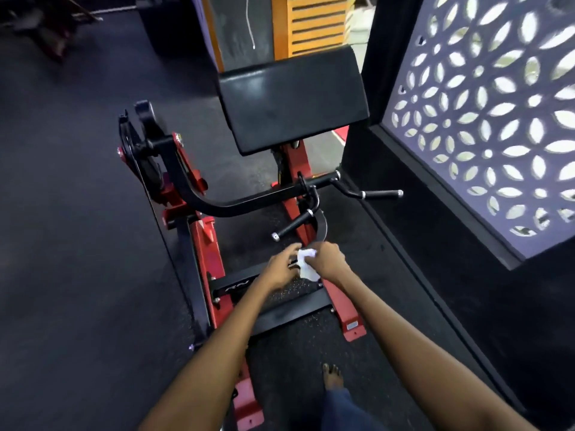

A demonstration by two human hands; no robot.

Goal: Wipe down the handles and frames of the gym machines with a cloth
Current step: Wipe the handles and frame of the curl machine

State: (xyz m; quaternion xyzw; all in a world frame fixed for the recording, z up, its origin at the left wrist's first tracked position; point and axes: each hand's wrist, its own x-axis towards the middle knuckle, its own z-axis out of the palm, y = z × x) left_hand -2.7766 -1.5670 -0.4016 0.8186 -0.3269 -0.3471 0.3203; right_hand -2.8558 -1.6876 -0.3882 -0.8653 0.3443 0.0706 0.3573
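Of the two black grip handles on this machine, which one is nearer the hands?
The lower handle, angled down toward the hands and cloth; the other handle sticks out rightward, farther off.

Open dark floor (77, 244) fills the frame's left half, free passage there. Centre blocked by the red machine frame (208, 259) and black curved lever arm (224, 206). Two handles (378, 194) jut right and downward at mid-frame. Padded rest (292, 98) overhangs above. Patterned screen panel (485, 119) walls off the right side; narrow floor strip between.
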